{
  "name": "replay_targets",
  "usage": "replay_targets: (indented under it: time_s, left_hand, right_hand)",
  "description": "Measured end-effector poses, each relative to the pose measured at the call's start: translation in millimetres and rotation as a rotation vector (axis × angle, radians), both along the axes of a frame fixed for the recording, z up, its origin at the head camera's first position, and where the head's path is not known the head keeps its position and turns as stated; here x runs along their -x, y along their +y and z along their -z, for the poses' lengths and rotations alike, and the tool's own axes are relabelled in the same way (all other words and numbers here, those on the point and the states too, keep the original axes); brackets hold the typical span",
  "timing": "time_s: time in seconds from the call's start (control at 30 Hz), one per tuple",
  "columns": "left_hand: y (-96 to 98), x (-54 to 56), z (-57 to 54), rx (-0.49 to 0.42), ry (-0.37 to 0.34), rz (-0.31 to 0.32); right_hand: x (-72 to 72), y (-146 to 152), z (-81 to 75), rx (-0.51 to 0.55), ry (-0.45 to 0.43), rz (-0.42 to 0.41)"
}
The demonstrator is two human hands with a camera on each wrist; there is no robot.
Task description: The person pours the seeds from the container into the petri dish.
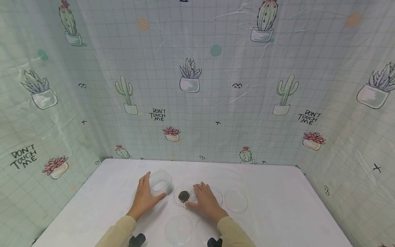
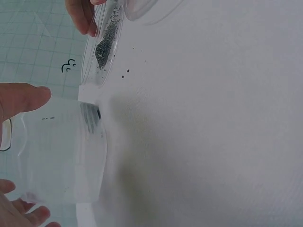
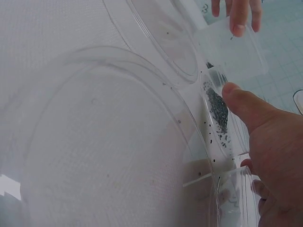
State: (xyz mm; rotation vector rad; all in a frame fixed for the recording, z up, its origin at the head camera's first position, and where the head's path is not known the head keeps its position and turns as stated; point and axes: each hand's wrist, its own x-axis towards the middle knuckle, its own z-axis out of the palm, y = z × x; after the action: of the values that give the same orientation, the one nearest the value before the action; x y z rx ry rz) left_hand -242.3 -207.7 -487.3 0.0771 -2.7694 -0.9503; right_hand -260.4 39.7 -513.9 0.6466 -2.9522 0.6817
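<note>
On the white table [image 1: 277, 206], a round clear dish [image 1: 177, 201] is seen with a small heap of dark bits [image 1: 184, 196] in it. The right hand [image 1: 207, 202] is set at this dish's right side, with its thumb at the near edge and its fingers by the far edge; they are spread wide, and it cannot be told if the rim is pinched. The dish, round with no long side, lies just left of that palm, closer to it than to the left hand [image 1: 145, 195]. A clear box [image 1: 160, 180] is set just left of the dish and a bit farther back, between the left hand's spread thumb and fingers; another clear dish [image 1: 235, 200] is placed right of it all
</note>
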Motion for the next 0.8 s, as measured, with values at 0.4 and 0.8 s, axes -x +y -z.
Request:
replay_targets:
  time_s: [0.4,0.8]
  left_hand:
    - [-2.2,-7.8,-5.0,0.108,0.101,0.012]
    - [-0.9,-18.3,-5.1,0.146,0.185,0.052]
  right_hand:
    - [-2.7,1,-2.5,0.009,-0.007,0.019]
    - [1.2,1,3.6,0.02,0.01,0.011]
